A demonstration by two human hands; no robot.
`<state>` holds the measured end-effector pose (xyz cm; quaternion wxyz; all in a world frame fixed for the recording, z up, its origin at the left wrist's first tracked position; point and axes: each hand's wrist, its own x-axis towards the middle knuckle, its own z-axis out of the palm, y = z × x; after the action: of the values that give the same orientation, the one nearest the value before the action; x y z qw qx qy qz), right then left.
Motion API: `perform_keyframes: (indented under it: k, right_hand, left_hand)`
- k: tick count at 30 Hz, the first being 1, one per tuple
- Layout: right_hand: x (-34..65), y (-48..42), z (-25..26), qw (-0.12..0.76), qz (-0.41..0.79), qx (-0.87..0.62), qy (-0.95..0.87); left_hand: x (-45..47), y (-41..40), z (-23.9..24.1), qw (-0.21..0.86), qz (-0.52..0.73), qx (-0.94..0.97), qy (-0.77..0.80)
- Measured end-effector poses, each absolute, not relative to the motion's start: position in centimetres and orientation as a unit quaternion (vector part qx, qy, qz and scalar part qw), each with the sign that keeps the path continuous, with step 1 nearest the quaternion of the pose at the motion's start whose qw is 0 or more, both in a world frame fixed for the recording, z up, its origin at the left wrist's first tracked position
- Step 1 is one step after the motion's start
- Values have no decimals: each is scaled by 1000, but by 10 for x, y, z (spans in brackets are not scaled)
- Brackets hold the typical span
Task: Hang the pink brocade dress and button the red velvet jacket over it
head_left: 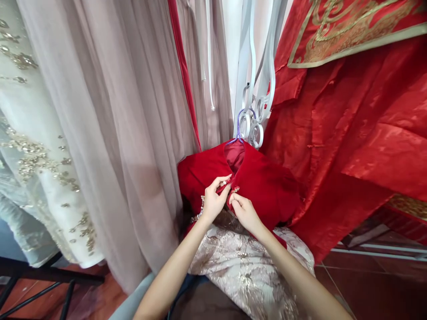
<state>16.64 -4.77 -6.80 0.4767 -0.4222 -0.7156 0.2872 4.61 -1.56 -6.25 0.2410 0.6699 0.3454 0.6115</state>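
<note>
A red velvet dress hangs on a purple hanger from a white scrolled rack. Its lower part is pale floral brocade. My left hand pinches the left edge of the dress's front opening just below the collar. My right hand pinches the right edge, beside a small beaded clasp. Both hands' fingers are closed on the fabric and nearly touch each other. A beaded trim runs down the dress's left side.
Beige tulle gowns and a white sequined gown hang at the left. Red satin garments with gold embroidery hang at the right. A black stand's legs sit at the lower left on a reddish tiled floor.
</note>
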Motion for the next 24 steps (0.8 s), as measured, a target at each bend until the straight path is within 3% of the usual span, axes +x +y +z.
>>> perform_keyframes:
  k: [4, 11, 17, 24]
  right_hand:
    - [190, -59, -58, 420, 246, -440, -755]
    - [199, -43, -57, 574, 182, -462, -651]
    - [187, -28, -63, 590, 241, -439, -633]
    - [180, -27, -53, 575, 122, -471, -657]
  left_hand:
    - [41, -25, -65, 157, 613, 666, 395]
    - [49, -34, -80, 185, 672, 583, 418]
    - [47, -27, -80, 187, 649, 605, 421]
    - [49, -27, -81, 204, 638, 606, 430]
